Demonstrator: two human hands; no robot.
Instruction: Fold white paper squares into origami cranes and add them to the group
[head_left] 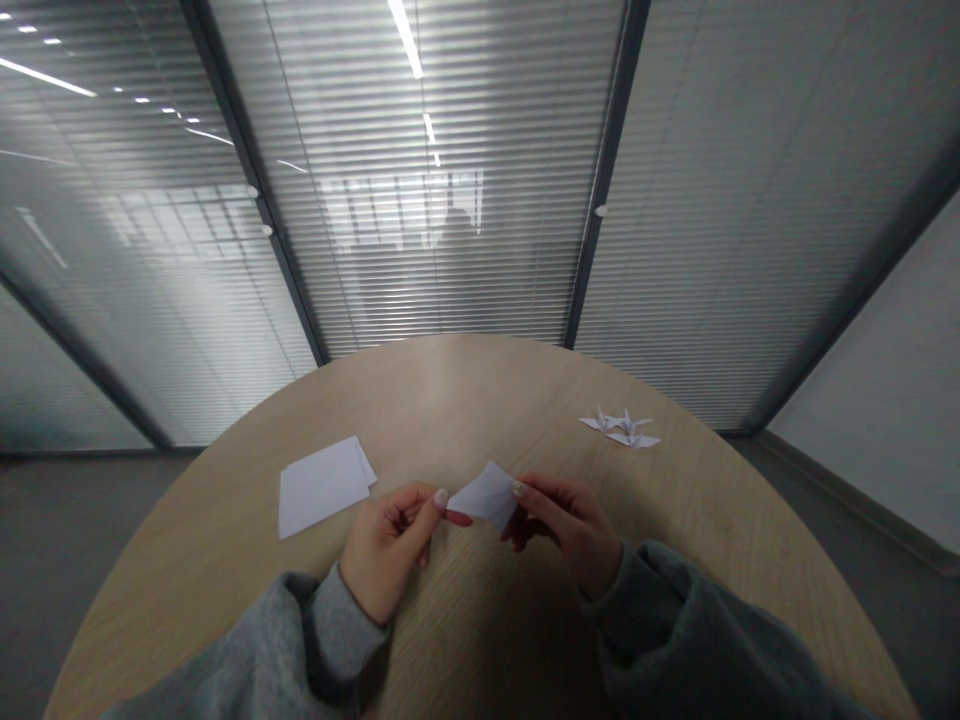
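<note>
I hold a small folded piece of white paper (pixel 486 494) just above the round wooden table (pixel 465 400). My left hand (pixel 391 545) pinches its left tip between thumb and fingers. My right hand (pixel 564 525) pinches its right edge, thumb on top. Both hands are closed on the paper. Grey sleeves cover both my forearms.
A small stack of white paper sheets (pixel 322 484) lies on the table to the left of my hands. Two folded white paper cranes (pixel 622 428) sit at the far right of the table. Glass walls with closed blinds stand behind the table.
</note>
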